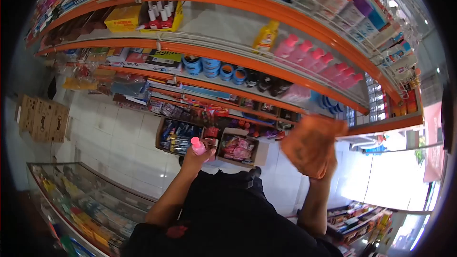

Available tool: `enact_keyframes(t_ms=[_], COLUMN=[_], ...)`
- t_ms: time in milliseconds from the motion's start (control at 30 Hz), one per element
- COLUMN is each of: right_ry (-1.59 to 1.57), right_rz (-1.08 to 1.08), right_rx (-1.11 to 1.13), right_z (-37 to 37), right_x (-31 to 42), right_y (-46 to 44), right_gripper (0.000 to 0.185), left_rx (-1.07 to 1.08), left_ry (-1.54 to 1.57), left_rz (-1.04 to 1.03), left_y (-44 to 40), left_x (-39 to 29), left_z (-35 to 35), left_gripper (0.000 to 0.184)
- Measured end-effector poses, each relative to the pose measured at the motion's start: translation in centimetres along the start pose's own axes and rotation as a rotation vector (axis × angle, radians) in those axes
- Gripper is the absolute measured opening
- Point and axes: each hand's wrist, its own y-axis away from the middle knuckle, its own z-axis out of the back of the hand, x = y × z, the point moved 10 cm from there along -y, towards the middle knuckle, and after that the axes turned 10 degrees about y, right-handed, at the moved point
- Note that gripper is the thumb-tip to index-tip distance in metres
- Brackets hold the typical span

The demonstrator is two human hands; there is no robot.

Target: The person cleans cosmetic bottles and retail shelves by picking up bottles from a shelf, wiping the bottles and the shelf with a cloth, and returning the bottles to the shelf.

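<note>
My left hand (193, 160) is wrapped round a small pink bottle (198, 146) with a pink cap, held low in front of my body. An orange cloth (309, 145) with dark stains hangs over my right hand (328, 164), which grips it at the right; most of the fingers are hidden by it. Several pink bottles (312, 60) stand in a row on the orange-edged shelf (228, 24) above. To the left of that row is a yellow bottle (265, 36).
Open cardboard boxes of packets (238, 149) stand on the floor below the shelves. At the lower left is a glass display case (102, 188); brown cartons (43, 118) are at the far left. A low rack of goods (359, 221) stands at the lower right.
</note>
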Motion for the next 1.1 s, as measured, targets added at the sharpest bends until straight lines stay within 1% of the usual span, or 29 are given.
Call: enact_keyframes(t_ms=[33,100,133,167,200,267,333,433,533,567,733,900,967,1000,1033,1100], right_ry=[0.316,0.196,-0.252,-0.258,-0.269,-0.348,-0.374,-0.584,-0.797,-0.709,-0.708,-0.244,0.482,0.832,1.157,1.497], right_rz=[0.093,-0.056,-0.277,-0.216,-0.151,0.094,0.243,0.221,0.176,0.227,0.173,0.341,0.496,0.545,0.643,0.697], right_rx=[0.106,0.272,0.309,0.352,0.393,0.331,0.135,-0.023,0.401,0.382,0.308,0.027,-0.099,0.005,0.102,0.360], right_z=[-6.2,-17.6,-22.8,-26.8,-30.3,-35.1,-37.0,-39.9,-43.1,-43.0,-43.3,-41.5,-41.6,-43.2,-44.8,-49.5], right_x=[0.4,-1.4,-3.0,-2.5,-2.0,-0.2,0.0,-1.1,-1.2,-1.2,-1.5,0.0,0.9,0.3,-0.5,-2.2], right_y=[1.4,1.6,0.7,-0.6,-1.9,-5.4,-8.5,-8.7,-9.7,-9.7,-11.7,-17.8,-20.2,-22.9,-25.3,-22.7], right_gripper=[0.052,0.048,0.046,0.046,0.045,0.044,0.043,0.038,0.040,0.041,0.040,0.040,0.037,0.035,0.032,0.032], left_rx=[0.026,0.026,0.025,0.006,-0.021,-0.064,-0.047,-0.065,-0.038,-0.049,-0.006,-0.011,-0.046,-0.063,-0.057,-0.056], left_ry=[-0.027,-0.092,-0.119,-0.107,-0.114,-0.136,-0.161,-0.127,-0.041,-0.046,-0.046,-0.135,-0.114,-0.102,-0.112,-0.109], left_rz=[-0.022,0.044,0.068,0.044,0.072,0.132,0.108,0.110,0.052,0.055,0.076,0.141,0.128,0.120,0.104,0.104], left_y=[0.3,1.3,1.7,2.1,2.5,3.2,3.4,3.8,3.6,3.8,3.6,3.1,3.0,2.9,2.8,2.7], left_x=[-2.5,-5.7,-7.0,-8.4,-9.2,-10.3,-11.6,-12.3,-12.0,-12.1,-12.6,-14.6,-15.6,-16.0,-16.4,-16.5], left_z=[0.9,4.5,6.3,7.9,10.0,13.6,15.1,16.7,18.0,18.3,19.8,22.2,22.9,23.1,23.3,23.8], left_gripper=[0.027,0.027,0.028,0.025,0.024,0.023,0.024,0.026,0.026,0.026,0.025,0.024,0.026,0.028,0.028,0.028])
